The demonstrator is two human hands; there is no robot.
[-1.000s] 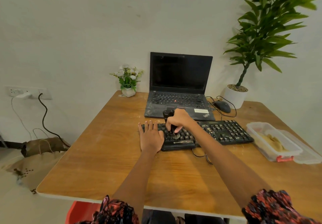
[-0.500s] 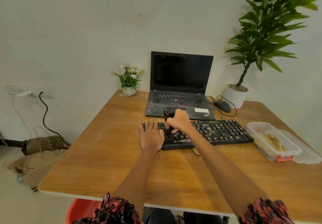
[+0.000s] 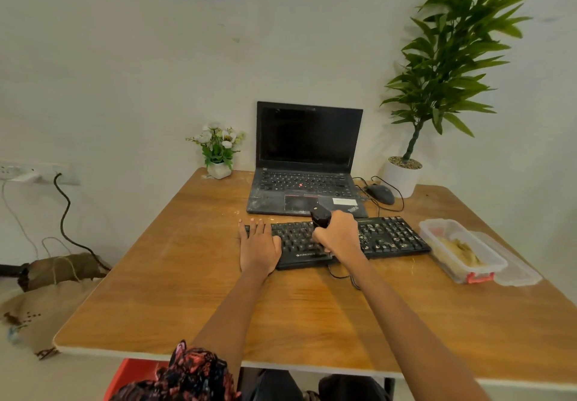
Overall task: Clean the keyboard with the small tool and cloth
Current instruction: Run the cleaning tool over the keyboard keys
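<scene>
Soft, even daylight fills my view, my forearms casting faint shadows on the tabletop (image 3: pixel 156 291), a mild sheen near its front edge, while wide-angle distortion bends the corners and fine detail stays slightly soft.

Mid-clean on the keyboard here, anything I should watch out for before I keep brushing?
1. Crumbs still litter the right half of the keyboard; strokes from the tool in the right hand could flick them onto the laptop just behind.
2. The open food box sits by the keyboard's right end, so debris may land in it.
3. Only the flat left hand steadies the keyboard, which might slide.
</scene>
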